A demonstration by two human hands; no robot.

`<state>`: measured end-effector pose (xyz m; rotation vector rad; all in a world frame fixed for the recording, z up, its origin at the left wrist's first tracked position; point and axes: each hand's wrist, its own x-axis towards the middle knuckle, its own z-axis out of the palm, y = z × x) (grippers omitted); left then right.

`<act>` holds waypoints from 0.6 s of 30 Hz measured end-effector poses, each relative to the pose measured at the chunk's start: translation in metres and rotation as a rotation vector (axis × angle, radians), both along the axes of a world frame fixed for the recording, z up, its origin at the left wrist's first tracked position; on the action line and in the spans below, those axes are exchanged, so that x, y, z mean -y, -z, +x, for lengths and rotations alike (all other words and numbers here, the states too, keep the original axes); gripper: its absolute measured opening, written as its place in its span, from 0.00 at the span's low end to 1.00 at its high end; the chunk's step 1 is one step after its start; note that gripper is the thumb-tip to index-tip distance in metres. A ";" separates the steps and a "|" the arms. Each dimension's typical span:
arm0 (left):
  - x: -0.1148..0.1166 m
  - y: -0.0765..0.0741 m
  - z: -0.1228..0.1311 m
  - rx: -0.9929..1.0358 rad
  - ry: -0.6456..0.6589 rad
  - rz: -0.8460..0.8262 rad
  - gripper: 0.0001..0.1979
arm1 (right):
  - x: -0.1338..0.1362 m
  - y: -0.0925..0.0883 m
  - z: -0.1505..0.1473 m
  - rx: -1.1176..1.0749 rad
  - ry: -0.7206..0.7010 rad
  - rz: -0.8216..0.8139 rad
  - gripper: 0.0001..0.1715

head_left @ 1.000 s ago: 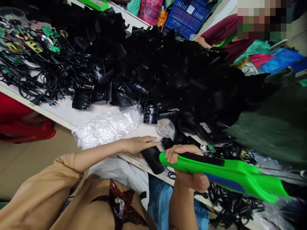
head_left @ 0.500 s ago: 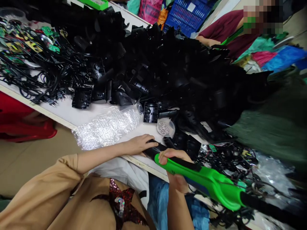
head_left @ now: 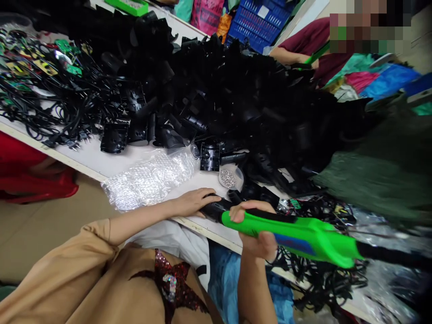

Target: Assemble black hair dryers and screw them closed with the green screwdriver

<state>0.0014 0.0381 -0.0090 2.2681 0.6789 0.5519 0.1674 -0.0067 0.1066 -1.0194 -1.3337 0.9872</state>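
Note:
My right hand (head_left: 258,231) is wrapped round the body of a green and black electric screwdriver (head_left: 313,236) with a blue label, held slantwise in front of me. The tool's narrow black end points left, toward a dark plastic part (head_left: 213,210) at the table's front edge. Over that part my left hand (head_left: 191,203) is closed, thumb side hidden. Where the tool tip meets the part cannot be made out. Just behind my hands stands a small clear dish of screws (head_left: 228,178), next to a black half shell (head_left: 209,157).
Black plastic shells (head_left: 229,90) are heaped across the table (head_left: 135,158). To the left lie power cords and circuit boards (head_left: 43,67). Clear plastic bags (head_left: 151,177) are near the front edge. Opposite, a person in a maroon sleeve (head_left: 310,36) holds something green.
The electric screwdriver's rear end has swung upward and to the right, levelling the tool. My right hand has shifted slightly right with it. My left hand stays on the dark part.

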 end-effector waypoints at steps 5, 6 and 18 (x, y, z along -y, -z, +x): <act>0.000 -0.003 -0.004 0.012 -0.026 -0.174 0.42 | -0.019 -0.023 0.018 -0.181 0.146 0.168 0.21; 0.000 -0.003 -0.005 0.016 -0.025 -0.196 0.43 | -0.023 -0.023 0.022 -0.165 0.224 0.175 0.20; -0.001 -0.018 -0.011 0.055 -0.175 -0.512 0.40 | -0.040 0.012 0.068 0.318 0.627 0.176 0.35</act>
